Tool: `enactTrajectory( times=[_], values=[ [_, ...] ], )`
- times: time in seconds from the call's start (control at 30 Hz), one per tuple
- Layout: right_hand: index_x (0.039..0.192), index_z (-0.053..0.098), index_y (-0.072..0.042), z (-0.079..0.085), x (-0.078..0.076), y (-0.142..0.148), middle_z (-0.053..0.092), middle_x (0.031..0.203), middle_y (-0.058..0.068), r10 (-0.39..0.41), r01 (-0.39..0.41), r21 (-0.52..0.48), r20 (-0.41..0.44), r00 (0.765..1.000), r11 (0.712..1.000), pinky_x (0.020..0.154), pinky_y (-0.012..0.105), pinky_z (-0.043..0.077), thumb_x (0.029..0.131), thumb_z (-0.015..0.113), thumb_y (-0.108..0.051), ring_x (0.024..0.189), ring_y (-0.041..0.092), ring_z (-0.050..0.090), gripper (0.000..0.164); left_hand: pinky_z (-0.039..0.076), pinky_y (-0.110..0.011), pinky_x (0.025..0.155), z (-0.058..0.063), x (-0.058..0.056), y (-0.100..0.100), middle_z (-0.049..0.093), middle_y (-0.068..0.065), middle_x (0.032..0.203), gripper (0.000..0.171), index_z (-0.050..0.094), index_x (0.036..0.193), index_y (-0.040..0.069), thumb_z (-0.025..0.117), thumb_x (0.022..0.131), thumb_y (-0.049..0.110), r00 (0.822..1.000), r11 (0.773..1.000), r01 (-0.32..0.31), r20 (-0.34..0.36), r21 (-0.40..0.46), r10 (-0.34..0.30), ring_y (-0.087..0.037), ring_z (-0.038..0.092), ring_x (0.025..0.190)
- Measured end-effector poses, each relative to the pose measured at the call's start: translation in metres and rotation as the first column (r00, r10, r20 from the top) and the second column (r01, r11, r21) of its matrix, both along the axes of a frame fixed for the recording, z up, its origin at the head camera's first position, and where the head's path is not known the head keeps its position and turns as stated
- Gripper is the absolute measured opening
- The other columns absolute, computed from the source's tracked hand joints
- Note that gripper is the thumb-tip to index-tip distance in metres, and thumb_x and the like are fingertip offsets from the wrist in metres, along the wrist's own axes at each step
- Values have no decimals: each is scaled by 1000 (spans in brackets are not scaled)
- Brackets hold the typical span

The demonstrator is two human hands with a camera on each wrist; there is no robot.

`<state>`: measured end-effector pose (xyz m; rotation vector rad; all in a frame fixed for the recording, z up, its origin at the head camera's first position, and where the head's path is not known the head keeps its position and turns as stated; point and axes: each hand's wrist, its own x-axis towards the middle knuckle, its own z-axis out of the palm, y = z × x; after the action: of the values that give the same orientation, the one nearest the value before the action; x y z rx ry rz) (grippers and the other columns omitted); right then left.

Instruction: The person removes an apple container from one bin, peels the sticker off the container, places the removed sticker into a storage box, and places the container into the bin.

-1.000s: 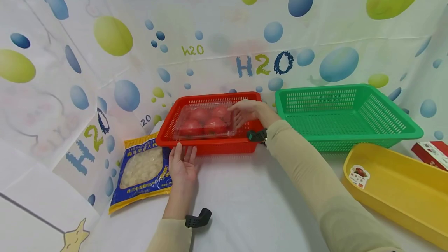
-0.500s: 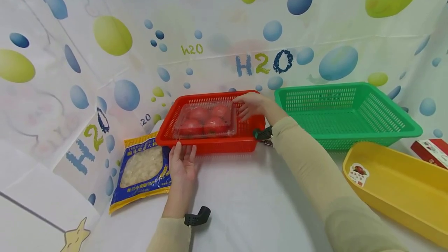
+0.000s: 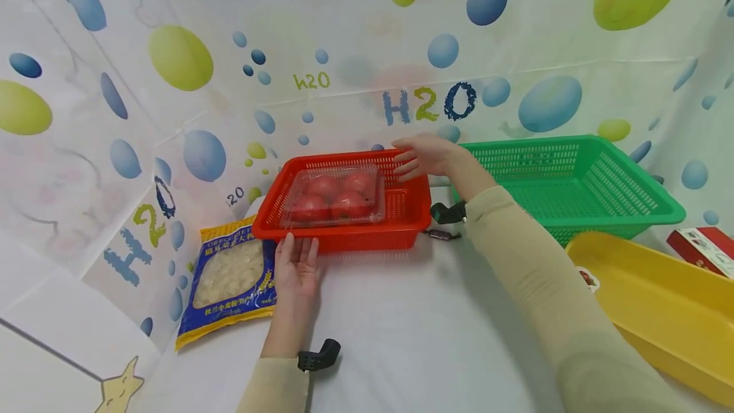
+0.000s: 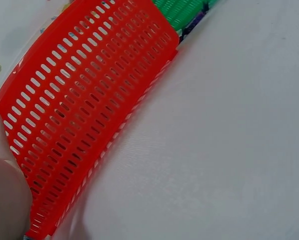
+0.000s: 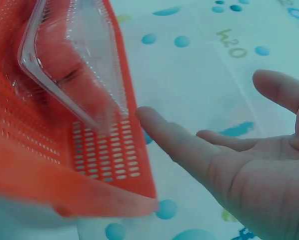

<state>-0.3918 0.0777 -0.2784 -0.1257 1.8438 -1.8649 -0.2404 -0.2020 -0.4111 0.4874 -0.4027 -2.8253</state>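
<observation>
The right hand (image 3: pixel 427 155) has lifted away from the clear box of tomatoes (image 3: pixel 335 195) and now hovers with loose, straight fingers above the far right corner of the red basket (image 3: pixel 410 209). On the left, a dumpling bag (image 3: pixel 229 276) lies on the tabletop (image 3: pixel 413 330); the left hand (image 3: pixel 297 268) rests flat, fingers straight, against the basket's front wall. The box lies inside the red basket, with a green basket (image 3: pixel 573 187) further right.

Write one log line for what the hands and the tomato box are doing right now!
left hand: flat on table, fingers at red basket front | right hand: open above back rim, holding nothing | tomato box: inside red basket
</observation>
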Motion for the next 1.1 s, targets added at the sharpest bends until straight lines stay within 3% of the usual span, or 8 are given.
enactTrajectory(
  times=[0.2,0.4,0.53,0.67,0.87,0.93,1.0,1.1],
  values=[
    [158,26,-8,5,9,13,40,154,22,21,-23,-21,-58,998,1000,100,49,49,106,53,-26,130,42,51,62,56,-38,91,-4,2,-3,55,-7,144,61,42,142,22,76,92,20,999,997,21,39,-70,-19,-23,63,120],
    [158,29,-6,13,21,22,43,151,23,30,-34,-46,-90,995,998,102,51,48,107,52,-25,130,43,51,59,55,-39,92,-8,12,-1,58,-8,132,52,43,137,19,73,95,26,990,982,102,118,-161,-83,-23,65,118],
    [160,22,-9,22,31,26,43,152,23,10,-19,-88,-102,995,996,103,50,47,107,51,-24,130,41,52,63,54,-39,94,-7,22,1,55,-9,136,48,42,139,18,67,99,29,981,954,168,136,-250,-137,-23,60,124],
    [161,17,-9,29,37,33,42,153,23,-10,-5,-135,-107,994,991,106,50,44,106,51,-23,131,41,51,66,52,-38,96,-4,28,3,52,-11,143,57,40,145,18,68,98,31,972,918,228,126,-325,-197,-25,54,131],
    [159,25,-5,32,52,46,41,153,23,-13,-5,-122,-144,989,993,107,50,43,107,50,-23,133,43,48,60,53,-38,94,5,37,9,57,-13,138,54,45,142,14,70,97,31,966,862,260,116,-435,-232,-29,53,132],
    [157,28,-4,32,59,50,43,152,22,-26,7,-114,-162,986,993,106,49,44,107,51,-24,133,42,49,59,54,-39,94,10,40,10,60,-13,133,47,47,139,14,67,99,30,966,827,256,101,-500,-238,-30,56,129],
    [156,32,-3,31,66,54,44,151,22,-48,28,-112,-185,982,993,104,47,46,107,51,-25,132,41,50,57,54,-40,93,15,42,11,64,-12,127,43,49,137,13,65,100,29,967,771,239,71,-590,-246,-29,60,124],
    [152,38,-1,29,78,61,50,144,21,-91,68,-105,-224,970,992,101,43,50,106,52,-25,125,35,58,54,55,-40,91,23,41,11,68,-11,119,40,50,136,8,61,103,27,965,632,170,-3,-756,-264,-27,66,115]
  ],
)
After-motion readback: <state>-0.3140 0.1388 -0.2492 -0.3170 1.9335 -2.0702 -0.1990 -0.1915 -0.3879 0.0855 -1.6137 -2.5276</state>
